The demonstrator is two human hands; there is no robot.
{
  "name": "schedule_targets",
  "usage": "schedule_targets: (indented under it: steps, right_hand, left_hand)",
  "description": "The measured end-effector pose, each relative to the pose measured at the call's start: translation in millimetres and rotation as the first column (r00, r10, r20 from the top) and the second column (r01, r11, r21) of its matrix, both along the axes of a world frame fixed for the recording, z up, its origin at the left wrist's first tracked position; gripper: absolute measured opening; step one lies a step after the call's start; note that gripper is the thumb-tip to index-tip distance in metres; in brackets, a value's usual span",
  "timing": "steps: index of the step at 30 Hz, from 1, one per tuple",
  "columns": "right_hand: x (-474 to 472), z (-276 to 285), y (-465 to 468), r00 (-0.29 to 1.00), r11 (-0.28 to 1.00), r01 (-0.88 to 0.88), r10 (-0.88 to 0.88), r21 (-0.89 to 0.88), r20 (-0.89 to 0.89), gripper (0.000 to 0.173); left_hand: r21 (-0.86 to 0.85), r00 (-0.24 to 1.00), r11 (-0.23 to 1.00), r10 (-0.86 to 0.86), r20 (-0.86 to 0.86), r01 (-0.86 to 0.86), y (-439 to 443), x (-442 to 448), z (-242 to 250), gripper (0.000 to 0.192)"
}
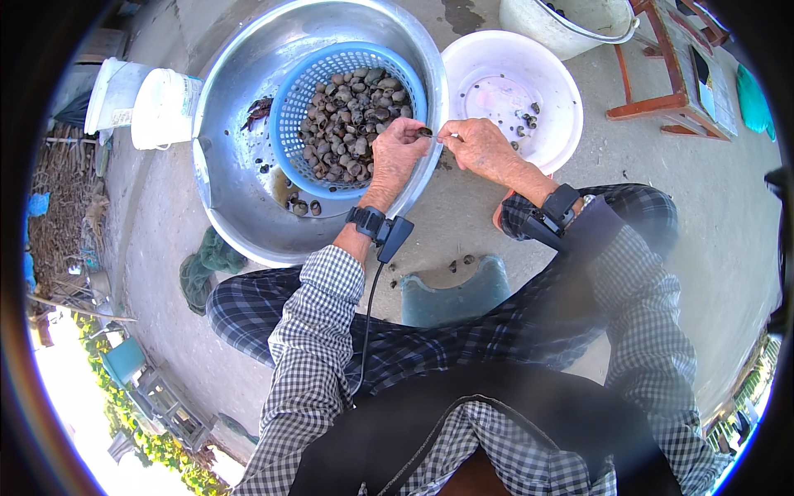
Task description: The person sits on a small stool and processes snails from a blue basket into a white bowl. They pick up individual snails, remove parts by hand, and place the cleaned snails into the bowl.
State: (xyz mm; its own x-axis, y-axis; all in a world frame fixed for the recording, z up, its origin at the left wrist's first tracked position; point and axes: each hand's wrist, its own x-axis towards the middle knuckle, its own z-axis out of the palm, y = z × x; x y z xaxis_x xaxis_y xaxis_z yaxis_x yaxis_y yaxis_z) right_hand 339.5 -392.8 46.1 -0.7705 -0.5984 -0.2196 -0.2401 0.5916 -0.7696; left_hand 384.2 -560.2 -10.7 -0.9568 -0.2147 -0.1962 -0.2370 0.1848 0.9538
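Between the thumb and fingers of my left hand (400, 149) is a dark snail (424, 132), held above the rim of a large metal basin (248, 232). My right hand (481, 146) pinches a thin pick or needle (441, 137), whose tip meets the snail or comes close to it; the exact contact is too small to tell. Inside the basin stands a blue plastic colander (288, 158) with a heap of snails (350, 118). A few loose snails (300, 208) lie in shallow liquid on the basin floor. Right of it, a whitish plastic tub (462, 68) holds several dark pieces (530, 118).
A white bucket (527, 28) stands behind the tub, near a reddish wooden stool (676, 102). Two white pails (160, 111) are left of the basin. Green netting (214, 263) lies near my knee. Before me is a blue-green plastic stool (453, 297). A cable (370, 297) hangs from my left wrist device.
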Motion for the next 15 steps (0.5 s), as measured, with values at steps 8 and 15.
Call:
schedule_targets:
  steps: [8, 15]
  right_hand:
    - [-1, -2, 4, 0.999, 0.997, -0.005, 0.008, 0.076, -0.042, 0.022]
    - [0, -13, 2, 0.994, 0.998, 0.012, -0.004, 0.069, -0.109, 0.023]
  left_hand:
    - [-0.257, 0.996, 0.966, -0.054, -0.076, 0.032, 8, 1, 8, 0.026]
    - [-0.444, 0.991, 0.896, -0.074, -0.111, 0.017, 19, 4, 15, 0.026]
